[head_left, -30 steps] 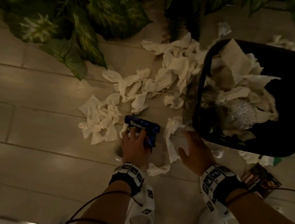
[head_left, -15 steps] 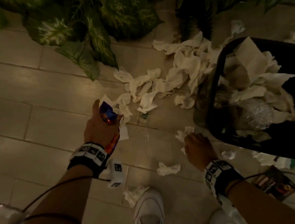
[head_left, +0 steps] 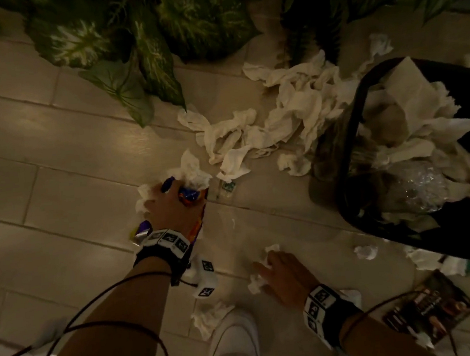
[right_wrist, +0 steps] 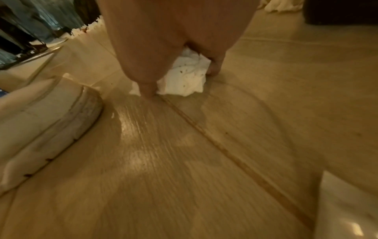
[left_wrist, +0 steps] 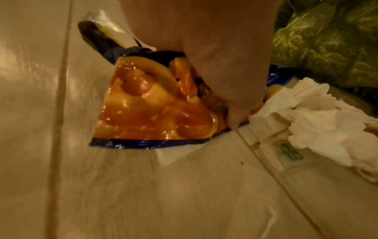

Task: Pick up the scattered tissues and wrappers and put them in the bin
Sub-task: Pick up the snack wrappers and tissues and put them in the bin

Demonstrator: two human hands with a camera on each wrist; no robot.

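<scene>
Head view hides what the wrist views show: left hand (head_left: 169, 207) fingers grasping a chip wrapper (left_wrist: 155, 103), right hand (head_left: 286, 277) fingers pinching a tissue (right_wrist: 186, 77).

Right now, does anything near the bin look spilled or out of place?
Yes. White tissues lie strewn over the floor left of the bin, which is heaped to its rim. A dark wrapper lies below it.

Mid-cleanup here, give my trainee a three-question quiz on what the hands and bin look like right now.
1. True or false: the left hand grips a wrapper.
2. The right hand is at: A) a tissue on the floor, B) the bin rim, C) a plant leaf.
3. Fill in: the bin is already stuffed mostly with ____.

Key: 1 true; 2 A; 3 tissues.
</scene>
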